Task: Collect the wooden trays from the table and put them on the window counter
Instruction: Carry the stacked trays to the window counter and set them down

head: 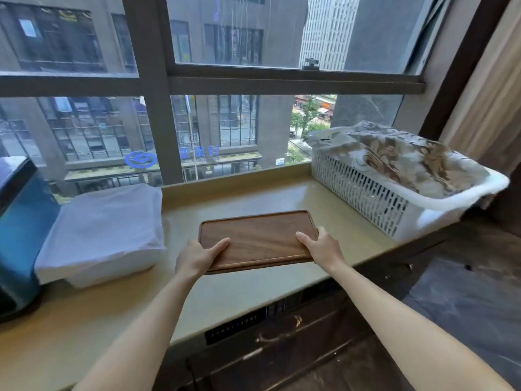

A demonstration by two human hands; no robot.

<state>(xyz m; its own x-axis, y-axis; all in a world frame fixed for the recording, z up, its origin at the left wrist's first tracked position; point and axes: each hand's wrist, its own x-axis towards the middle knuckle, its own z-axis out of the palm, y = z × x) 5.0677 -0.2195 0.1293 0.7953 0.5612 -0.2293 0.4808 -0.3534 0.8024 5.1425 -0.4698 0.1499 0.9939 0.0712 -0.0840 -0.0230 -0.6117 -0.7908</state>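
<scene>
A dark brown wooden tray (258,235) with a raised rim lies flat over the beige window counter (253,196), in the middle of the view. My left hand (198,256) grips its near left corner, thumb on top. My right hand (320,246) holds its near right edge, thumb on the tray's face. Whether the tray rests fully on the counter or hovers just above it, I cannot tell. Only one tray is in view; the table is out of sight.
A white plastic basket (380,198) holding patterned cloth stands on the counter at the right. A white wrapped bundle (104,232) lies at the left, beside a blue box (19,230). Dark wooden drawers (282,342) sit below the counter's front edge.
</scene>
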